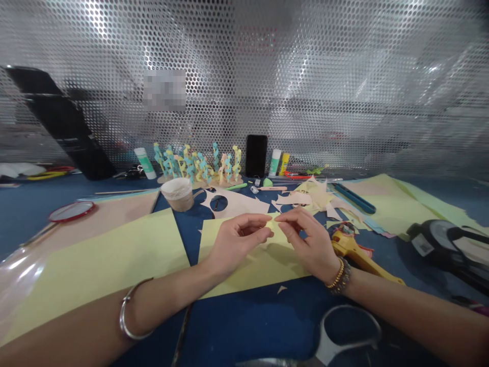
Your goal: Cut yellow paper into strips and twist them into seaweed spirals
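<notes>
Head view: left hand (237,242) and right hand (310,243) both pinch a small yellow piece (271,225), apparently paper, between their fingertips, yellow sheet (257,267) below the grip; uneven pull could tear or crease it.

Blue tabletop (260,331), crowded with paper and craft supplies.
Pale yellow sheet (244,275) mid-frame; overlapping yellow and pink sheets (114,260) at left; paper stack (393,199) at right. White tub (178,197) left of center, cut paper scraps (317,196) right of center. Behind, left to right: green-and-white glue stick (145,163), black phone (256,156) standing, second glue stick (274,163). Yellow tool (359,255) and black device (451,244) at right; grey loop-handled tool (327,345) at bottom, blurred.
</notes>
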Tool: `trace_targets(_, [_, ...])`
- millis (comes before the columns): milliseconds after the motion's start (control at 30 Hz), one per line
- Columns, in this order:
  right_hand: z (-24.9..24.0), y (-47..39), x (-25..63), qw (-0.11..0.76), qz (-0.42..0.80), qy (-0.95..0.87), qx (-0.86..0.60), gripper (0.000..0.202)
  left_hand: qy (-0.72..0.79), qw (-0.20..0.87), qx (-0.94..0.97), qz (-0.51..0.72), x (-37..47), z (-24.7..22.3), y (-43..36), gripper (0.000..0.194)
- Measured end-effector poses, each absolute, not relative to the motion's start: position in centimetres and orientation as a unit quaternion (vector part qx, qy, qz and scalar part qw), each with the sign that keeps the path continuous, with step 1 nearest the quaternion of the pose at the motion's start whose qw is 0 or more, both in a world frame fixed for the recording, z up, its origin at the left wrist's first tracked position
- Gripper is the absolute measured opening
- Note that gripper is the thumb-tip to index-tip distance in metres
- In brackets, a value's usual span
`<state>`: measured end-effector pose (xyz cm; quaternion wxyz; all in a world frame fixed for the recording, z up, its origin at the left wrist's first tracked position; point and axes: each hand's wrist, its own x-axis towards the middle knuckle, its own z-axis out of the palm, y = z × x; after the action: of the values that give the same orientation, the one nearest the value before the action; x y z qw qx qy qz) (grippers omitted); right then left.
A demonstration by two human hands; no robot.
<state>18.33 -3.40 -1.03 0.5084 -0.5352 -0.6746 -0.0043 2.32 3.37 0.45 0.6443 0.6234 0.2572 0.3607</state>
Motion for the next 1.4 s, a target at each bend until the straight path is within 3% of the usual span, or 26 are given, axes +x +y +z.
trace_targets(1000, [-1.11,-3.27,18.45,0.499,-0.003,-0.691,-0.524,0.010,0.240,0.659,0.611,0.368,2.34,-0.04,3.49,0.014])
trace_targets(1400, [-1.09,-3.16,18.43,0.512,-0.001,-0.672,-0.535,0.010,0.237,0.608,0.658,0.375,2.20,-0.51,3.89,0.018])
